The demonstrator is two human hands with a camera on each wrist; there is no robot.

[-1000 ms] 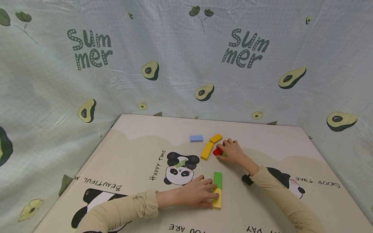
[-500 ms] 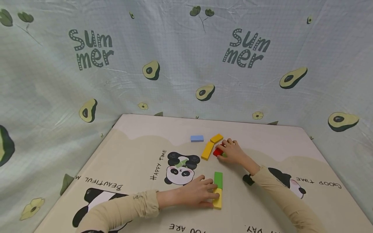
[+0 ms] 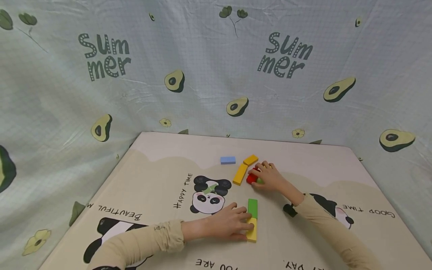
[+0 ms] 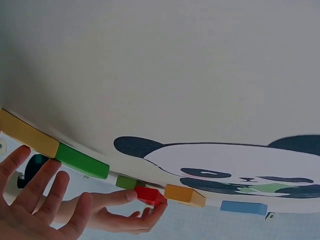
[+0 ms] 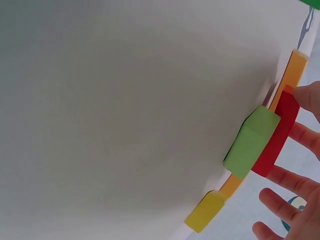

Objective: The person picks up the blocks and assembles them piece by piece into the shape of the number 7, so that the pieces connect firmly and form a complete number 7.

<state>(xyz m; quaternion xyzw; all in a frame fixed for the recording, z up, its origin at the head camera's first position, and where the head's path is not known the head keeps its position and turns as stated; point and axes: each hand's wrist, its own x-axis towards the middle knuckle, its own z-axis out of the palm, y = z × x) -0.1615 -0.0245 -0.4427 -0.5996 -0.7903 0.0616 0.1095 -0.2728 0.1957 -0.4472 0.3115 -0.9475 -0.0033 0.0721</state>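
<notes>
In the head view my left hand (image 3: 224,224) rests its spread fingers on a yellow block (image 3: 251,235), which lies end to end with a green block (image 3: 252,208). The left wrist view shows those fingers fairly straight. Farther off, my right hand (image 3: 270,178) pinches a red block (image 5: 277,135) between thumb and fingers. A light green block (image 5: 252,140) lies right beside the red one, partly hidden by the hand in the head view. Close to the fingertips, a small yellow block (image 5: 205,211) shows in the right wrist view.
Two orange blocks (image 3: 240,174) meet at an angle left of the right hand. A blue block (image 3: 228,160) lies farther left. The panda-print tabletop (image 3: 162,150) ends at a hanging avocado-print cloth (image 3: 202,56).
The red block has shifted and turned slightly in my right hand, with the wrist moving a little. My left hand and the yellow and green blocks stay put.
</notes>
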